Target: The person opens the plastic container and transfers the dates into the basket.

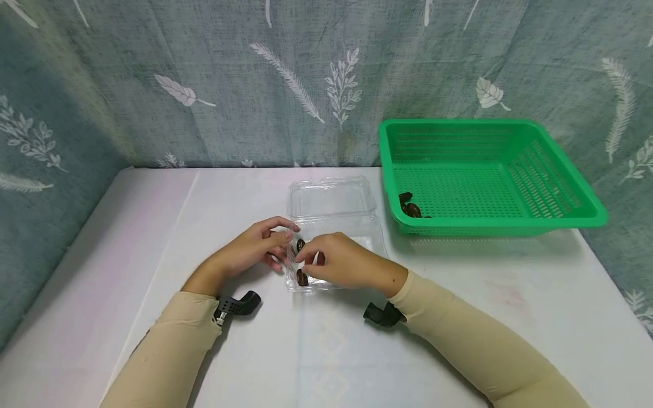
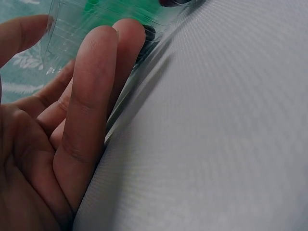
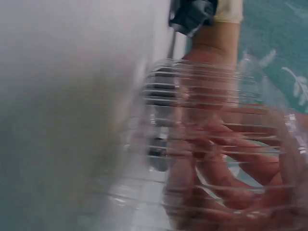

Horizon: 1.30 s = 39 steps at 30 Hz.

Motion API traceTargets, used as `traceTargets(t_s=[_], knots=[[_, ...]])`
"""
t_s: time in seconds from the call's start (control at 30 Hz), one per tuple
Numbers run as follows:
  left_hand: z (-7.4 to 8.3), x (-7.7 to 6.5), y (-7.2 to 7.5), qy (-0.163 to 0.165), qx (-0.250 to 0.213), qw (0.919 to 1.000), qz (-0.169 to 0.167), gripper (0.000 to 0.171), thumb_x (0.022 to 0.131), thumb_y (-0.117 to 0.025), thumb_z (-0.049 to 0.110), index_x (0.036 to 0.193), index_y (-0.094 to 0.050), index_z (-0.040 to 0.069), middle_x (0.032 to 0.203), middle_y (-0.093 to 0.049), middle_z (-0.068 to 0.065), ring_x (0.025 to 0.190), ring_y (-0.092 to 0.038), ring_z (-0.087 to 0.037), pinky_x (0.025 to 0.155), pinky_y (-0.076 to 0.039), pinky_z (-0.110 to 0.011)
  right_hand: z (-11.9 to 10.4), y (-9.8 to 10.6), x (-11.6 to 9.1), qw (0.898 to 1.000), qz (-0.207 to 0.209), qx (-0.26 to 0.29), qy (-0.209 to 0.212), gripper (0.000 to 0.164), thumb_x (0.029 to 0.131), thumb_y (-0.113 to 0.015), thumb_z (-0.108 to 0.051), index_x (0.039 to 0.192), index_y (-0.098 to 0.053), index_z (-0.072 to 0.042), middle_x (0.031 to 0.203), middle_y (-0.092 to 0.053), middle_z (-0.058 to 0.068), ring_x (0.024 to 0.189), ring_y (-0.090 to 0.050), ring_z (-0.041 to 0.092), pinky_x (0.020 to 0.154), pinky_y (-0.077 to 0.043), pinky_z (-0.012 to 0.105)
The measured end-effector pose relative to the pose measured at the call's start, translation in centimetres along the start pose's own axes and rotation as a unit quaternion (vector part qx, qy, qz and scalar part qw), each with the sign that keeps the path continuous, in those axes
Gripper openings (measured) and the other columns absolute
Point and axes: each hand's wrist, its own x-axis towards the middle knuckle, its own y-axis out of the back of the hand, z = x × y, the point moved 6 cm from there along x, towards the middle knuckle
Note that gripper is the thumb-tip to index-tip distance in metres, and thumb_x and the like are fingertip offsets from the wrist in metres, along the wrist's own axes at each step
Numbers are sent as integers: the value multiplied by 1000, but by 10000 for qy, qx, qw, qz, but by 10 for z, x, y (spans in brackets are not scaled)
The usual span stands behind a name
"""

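Observation:
A clear plastic clamshell box [image 1: 378, 228] lies unfolded on the table, its lid [image 1: 331, 198] laid back away from me. Along the box's left side sit two dark brown, glossy dates, a far date [image 1: 300, 245] and a near date [image 1: 302, 277]. My left hand [image 1: 257, 246] rests at that left edge, fingers spread and loosely bent; the left wrist view has its fingertips against the clear wall. Over the box is my right hand [image 1: 342, 262], thumb and index tips apart beside the near date, nothing visible between them. Motion blurs the right wrist view.
A green perforated basket [image 1: 490, 222] stands at the back right, with several dates [image 1: 412, 209] in its near left corner. White cloth covers the table [image 1: 326, 351]. A patterned grey-green curtain [image 1: 229, 85] hangs along the back and sides.

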Motion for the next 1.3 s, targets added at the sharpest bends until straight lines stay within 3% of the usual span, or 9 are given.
traceTargets(t_s=[0.2, 0.7, 1.3], knots=[[7, 2, -2, -91, 7, 10000, -34, 39, 104, -53, 27, 138, -48, 7, 88, -69, -7, 74, -71, -18, 67, -63, -36, 4, -5, 0, 9999, -98, -86, -84, 18, 92, -66, -7, 107, -77, -8, 93, -74, 1, 68, -56, 4, 64, -49, 16], [6, 1, -5, -66, -1, 10000, -67, 39, 105, -52, 25, 138, -47, 6, 88, -67, -7, 74, -71, -17, 67, -63, -37, 11, -14, 0, 9989, -435, -68, -156, 23, 90, -62, -4, 108, -76, -8, 75, -61, -4, 61, -46, 0, 58, -40, 15], [1, -2, -3, -74, -45, 10000, 8, 38, 105, -52, 24, 139, -48, 7, 91, -63, -8, 75, -72, -19, 66, -63, -38, 14, -15, 0, 9982, -446, 147, -379, 6, 91, -68, -9, 95, -71, -12, 74, -66, -4, 63, -53, 4, 61, -45, 17]])
